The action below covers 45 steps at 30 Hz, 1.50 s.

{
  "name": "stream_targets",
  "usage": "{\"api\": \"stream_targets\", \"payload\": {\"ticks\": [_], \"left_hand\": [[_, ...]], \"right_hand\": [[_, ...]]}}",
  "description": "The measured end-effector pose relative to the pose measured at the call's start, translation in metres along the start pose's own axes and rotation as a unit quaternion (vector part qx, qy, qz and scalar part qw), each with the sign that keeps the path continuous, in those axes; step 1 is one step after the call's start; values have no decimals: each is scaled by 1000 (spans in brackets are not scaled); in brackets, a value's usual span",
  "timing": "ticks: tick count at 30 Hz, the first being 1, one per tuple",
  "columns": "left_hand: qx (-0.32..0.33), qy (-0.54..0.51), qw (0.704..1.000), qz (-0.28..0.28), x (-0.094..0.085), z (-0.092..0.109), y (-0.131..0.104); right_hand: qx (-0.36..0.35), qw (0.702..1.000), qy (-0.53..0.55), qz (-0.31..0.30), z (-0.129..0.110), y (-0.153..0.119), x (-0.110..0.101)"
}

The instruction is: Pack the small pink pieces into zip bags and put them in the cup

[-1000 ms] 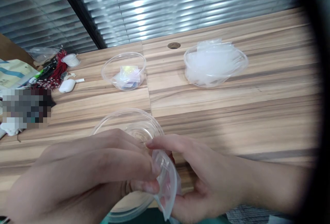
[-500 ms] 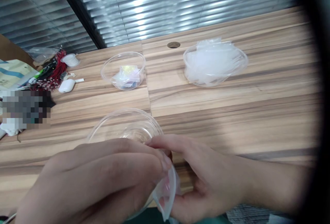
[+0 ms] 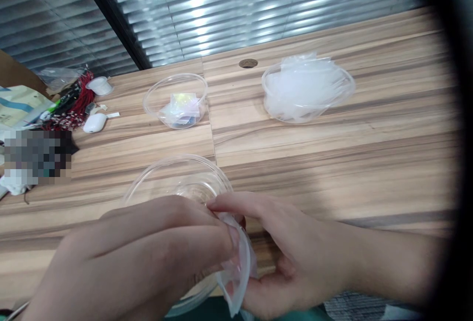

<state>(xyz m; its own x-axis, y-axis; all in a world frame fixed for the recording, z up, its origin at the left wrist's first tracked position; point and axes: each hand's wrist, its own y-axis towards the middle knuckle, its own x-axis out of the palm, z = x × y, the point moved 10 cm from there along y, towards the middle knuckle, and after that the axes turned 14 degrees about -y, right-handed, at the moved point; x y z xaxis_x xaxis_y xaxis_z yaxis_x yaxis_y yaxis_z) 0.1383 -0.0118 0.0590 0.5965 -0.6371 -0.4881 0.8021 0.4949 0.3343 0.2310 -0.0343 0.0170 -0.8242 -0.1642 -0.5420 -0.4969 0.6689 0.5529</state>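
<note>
Presently, the step in hand appeared to be work at the mouth of a clear bag, positioned at the right side of the near tub. The right hand, right of that tub, gripped the bag. The left hand, above the tub, had fingertips at the mouth; whether they pinched it could not be told. The next move likely called for a steady right grip. Against 0.5 s earlier, the left fingertips sat farther back, exposing more upper edge.
</note>
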Motion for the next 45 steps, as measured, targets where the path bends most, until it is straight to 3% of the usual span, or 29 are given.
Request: {"api": "stream_targets", "payload": {"ticks": [6,11,15,29,38,45], "left_hand": [[32,106,993,-31,9,3,2],[7,26,998,-59,15,0,11],[-34,-37,998,-37,14,-2,15],[-46,-37,998,-24,13,-3,16],[-14,40,997,-67,16,1,15],[-3,105,994,-25,16,8,11]], "right_hand": [[-5,1000,6,2,0,-1,2],[-4,1000,27,-5,1,-3,3],[9,1000,13,-10,4,-5,5],[-3,999,33,-11,3,-5,7],[-15,1000,21,1,0,-4,3],[-25,999,30,2,1,-5,4]]}}
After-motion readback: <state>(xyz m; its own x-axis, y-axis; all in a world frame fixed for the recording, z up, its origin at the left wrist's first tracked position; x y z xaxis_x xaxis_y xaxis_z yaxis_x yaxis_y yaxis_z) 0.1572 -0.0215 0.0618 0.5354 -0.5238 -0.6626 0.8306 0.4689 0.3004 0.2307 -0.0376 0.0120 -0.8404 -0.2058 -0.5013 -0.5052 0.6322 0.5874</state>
